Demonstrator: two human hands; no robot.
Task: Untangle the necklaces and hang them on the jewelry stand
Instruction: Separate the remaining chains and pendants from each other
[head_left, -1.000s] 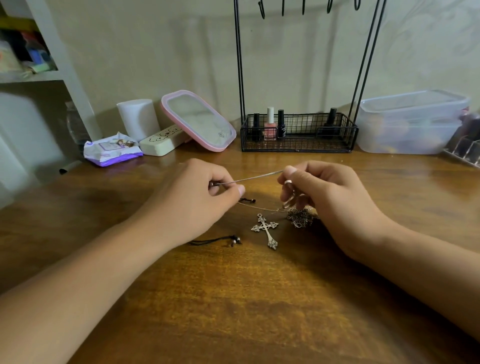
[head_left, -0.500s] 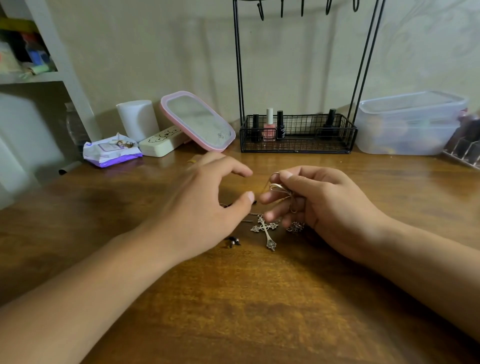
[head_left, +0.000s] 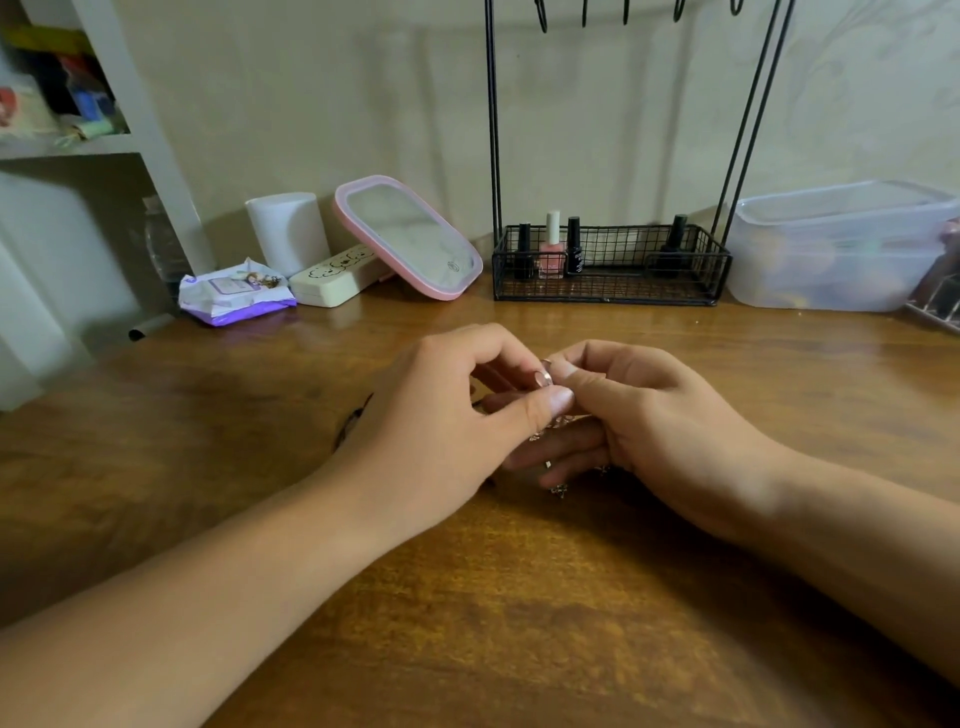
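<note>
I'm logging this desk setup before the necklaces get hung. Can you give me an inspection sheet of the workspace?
Surface: wooden desk, glossy.
Job's things: necklaces bunched between the hands; jewelry stand at the back, hooks bare.
Clutter: pink mirror, white cylinder, cream case, wipes pack, nail polish bottles, plastic tub.
Hands: left hand and right hand both pinch the necklaces.
Cables: nothing seen.
Surroundings: white shelf, pale wall.

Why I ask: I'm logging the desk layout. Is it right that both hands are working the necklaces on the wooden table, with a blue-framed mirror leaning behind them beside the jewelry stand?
Not quite: the mirror has a pink frame, not blue, as the head view shows. The rest holds: the left hand and right hand work the necklaces on the wooden table, with the jewelry stand beside the mirror.
</note>
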